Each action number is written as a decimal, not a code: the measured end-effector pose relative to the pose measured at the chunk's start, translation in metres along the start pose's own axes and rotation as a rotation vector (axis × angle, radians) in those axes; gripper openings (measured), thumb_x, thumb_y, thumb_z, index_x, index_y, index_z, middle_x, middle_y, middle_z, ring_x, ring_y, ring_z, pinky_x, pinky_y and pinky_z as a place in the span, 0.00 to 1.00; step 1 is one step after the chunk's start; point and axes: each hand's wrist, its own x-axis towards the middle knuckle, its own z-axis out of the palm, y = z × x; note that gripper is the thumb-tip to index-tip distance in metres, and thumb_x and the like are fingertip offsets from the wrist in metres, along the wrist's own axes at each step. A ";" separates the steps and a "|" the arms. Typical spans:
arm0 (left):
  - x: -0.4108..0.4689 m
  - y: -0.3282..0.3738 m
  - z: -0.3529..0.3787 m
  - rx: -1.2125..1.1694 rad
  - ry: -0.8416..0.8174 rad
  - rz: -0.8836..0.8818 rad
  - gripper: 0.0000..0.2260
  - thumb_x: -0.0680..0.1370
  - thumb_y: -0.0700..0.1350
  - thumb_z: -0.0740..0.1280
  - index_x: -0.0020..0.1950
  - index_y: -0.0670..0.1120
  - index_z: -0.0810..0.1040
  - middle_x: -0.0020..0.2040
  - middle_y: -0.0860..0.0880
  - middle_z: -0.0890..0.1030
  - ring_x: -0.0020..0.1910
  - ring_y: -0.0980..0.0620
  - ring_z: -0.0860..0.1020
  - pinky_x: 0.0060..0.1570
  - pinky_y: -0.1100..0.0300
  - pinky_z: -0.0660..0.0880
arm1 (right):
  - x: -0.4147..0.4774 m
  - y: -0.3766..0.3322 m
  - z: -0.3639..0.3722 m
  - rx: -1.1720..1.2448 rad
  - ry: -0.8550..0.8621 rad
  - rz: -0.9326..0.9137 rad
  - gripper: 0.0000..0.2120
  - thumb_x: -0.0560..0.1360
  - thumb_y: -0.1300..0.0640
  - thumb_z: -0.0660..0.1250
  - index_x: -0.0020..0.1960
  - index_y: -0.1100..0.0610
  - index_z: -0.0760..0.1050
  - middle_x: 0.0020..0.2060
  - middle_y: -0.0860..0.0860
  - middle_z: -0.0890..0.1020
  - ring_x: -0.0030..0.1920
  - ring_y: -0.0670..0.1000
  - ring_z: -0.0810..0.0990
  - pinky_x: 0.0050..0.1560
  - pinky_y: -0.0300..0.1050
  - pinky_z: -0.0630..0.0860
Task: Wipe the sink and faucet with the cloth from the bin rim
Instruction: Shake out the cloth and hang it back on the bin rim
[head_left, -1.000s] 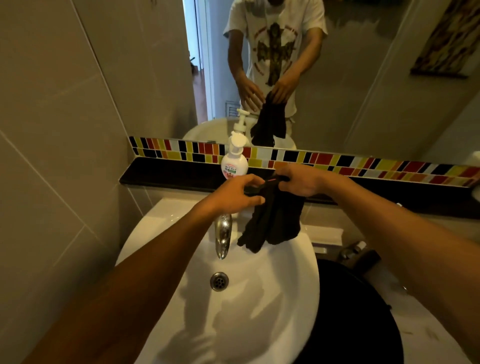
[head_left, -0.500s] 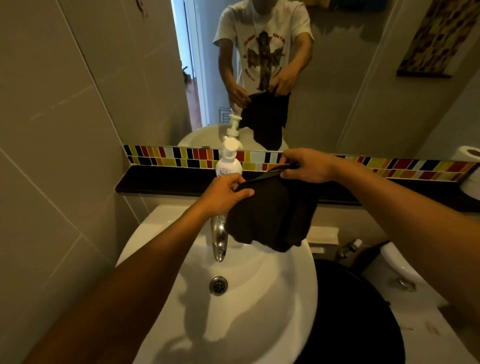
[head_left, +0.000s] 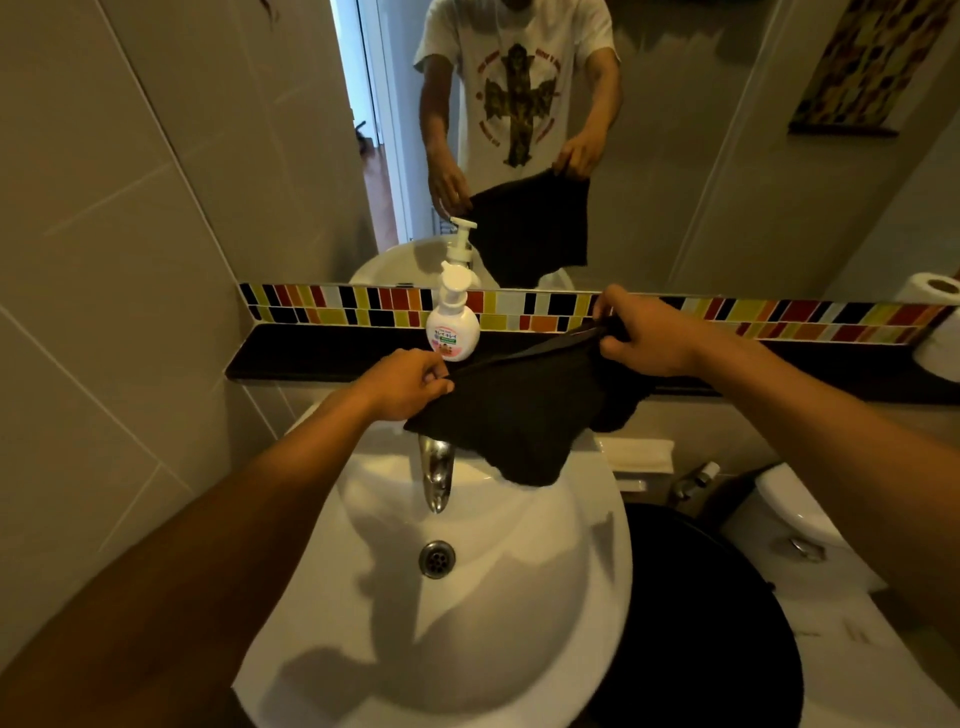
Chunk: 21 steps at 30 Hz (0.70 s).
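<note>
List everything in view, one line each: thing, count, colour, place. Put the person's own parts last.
Round ceramic sink: one, white, centre.
Metal faucet: one, chrome, at the sink's back rim.
Drain: one, metal, basin bottom.
Dark cloth: one, black, stretched above the faucet.
Pump soap bottle: one, white and pink, on the ledge.
Black ledge: one, under the tile strip.
Mosaic tile strip: one, multicoloured.
Mirror: one, above the tiles.
Toilet paper roll: one, white, far right.
Left hand: pinching the cloth's left corner.
Right hand: gripping its right corner.

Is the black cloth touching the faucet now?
Cannot tell. In the head view the cloth, stretched between both hands, overlaps the base of the faucet and hides any contact or gap.
</note>
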 end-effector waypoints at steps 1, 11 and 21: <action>-0.002 -0.001 0.001 -0.012 0.011 0.003 0.07 0.79 0.46 0.63 0.52 0.44 0.76 0.43 0.44 0.79 0.43 0.48 0.78 0.42 0.60 0.73 | -0.001 0.000 -0.001 0.005 0.005 -0.009 0.09 0.76 0.57 0.63 0.55 0.48 0.67 0.44 0.46 0.74 0.44 0.46 0.76 0.38 0.38 0.70; -0.004 -0.004 0.001 -0.149 0.209 -0.022 0.11 0.78 0.50 0.64 0.47 0.42 0.78 0.38 0.48 0.78 0.39 0.52 0.76 0.39 0.62 0.69 | -0.014 0.014 -0.008 0.342 0.030 0.149 0.08 0.79 0.56 0.59 0.52 0.53 0.76 0.46 0.52 0.79 0.47 0.50 0.78 0.45 0.44 0.76; 0.003 0.060 0.008 -1.097 0.101 -0.432 0.16 0.77 0.40 0.66 0.65 0.40 0.70 0.57 0.39 0.79 0.44 0.48 0.80 0.24 0.60 0.78 | -0.002 -0.026 0.037 0.834 0.106 0.316 0.15 0.77 0.56 0.64 0.56 0.66 0.75 0.49 0.58 0.81 0.52 0.56 0.81 0.43 0.44 0.79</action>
